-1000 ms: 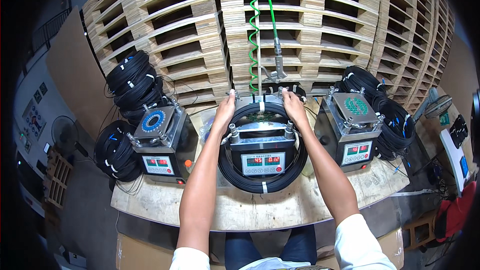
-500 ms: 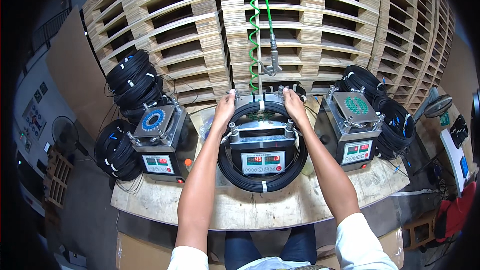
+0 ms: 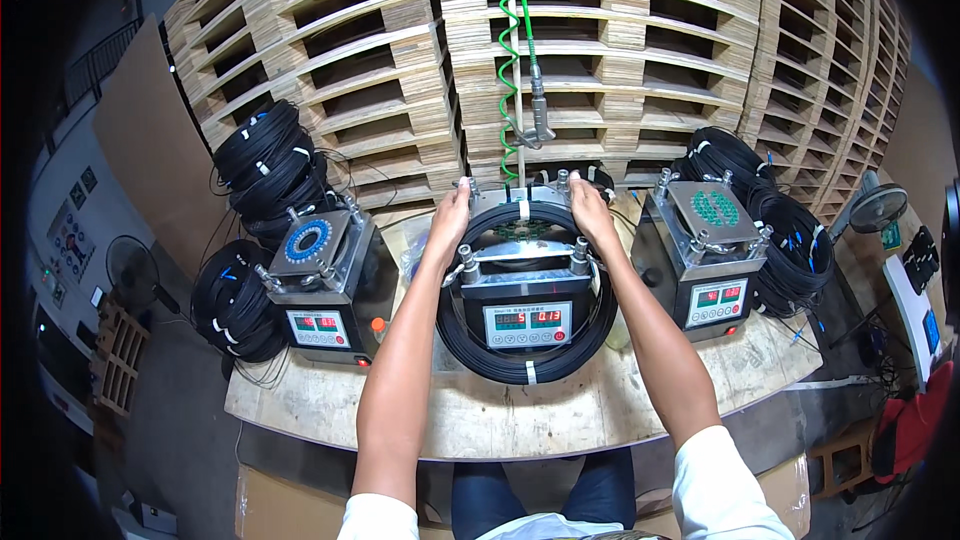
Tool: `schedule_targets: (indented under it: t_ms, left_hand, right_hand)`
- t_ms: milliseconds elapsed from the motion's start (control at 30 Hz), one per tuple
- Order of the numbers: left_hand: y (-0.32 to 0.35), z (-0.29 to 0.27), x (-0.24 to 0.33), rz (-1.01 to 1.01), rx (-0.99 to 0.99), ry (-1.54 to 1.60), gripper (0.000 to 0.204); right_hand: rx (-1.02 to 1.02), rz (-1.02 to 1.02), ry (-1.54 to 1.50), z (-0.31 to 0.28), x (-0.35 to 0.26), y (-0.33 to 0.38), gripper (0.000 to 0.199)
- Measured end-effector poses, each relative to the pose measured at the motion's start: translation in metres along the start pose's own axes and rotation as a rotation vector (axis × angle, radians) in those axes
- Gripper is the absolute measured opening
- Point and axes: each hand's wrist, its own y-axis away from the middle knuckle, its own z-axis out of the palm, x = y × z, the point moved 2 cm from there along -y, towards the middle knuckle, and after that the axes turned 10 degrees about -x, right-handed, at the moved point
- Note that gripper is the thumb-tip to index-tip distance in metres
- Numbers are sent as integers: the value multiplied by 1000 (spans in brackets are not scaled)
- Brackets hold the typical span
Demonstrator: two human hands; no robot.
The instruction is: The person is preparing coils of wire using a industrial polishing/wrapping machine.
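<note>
In the middle stands a black and steel benchtop polishing machine with a lit display on its front. A coil of black cable, tied with white bands, hangs around it. My left hand is closed around the far left metal clamp post, its thumb toward the top. At the far right corner, my right hand grips the matching clamp post the same way. Most of my fingers are hidden behind the posts. Two near clamp posts stand free of my hands, one being the right near post.
Similar machines stand to the left and right on the wooden table. Black cable coils are heaped beyond both. A metal air gun hangs from a green coiled hose before stacked pallets. A small orange-capped bottle stands left.
The hanging air gun has swung slightly left. Readouts on the machines' displays have changed. Both my hands remain at the far clamp posts, almost unmoved.
</note>
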Motion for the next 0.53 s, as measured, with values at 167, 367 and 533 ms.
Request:
schedule_targets:
  t_ms: [167, 367, 533]
  left_hand:
    - [-7, -3, -11, -11, -11, -52, 78]
    - [-7, -5, -13, 14, -14, -20, 75]
    - [-5, -1, -11, 67, 14, 10, 74]
  right_hand:
    - [90, -65, -29, 6, -2, 1, 61]
    - [6, 77, 40, -1, -22, 10, 64]
    - [-10, 158, 104, -5, -26, 12, 69]
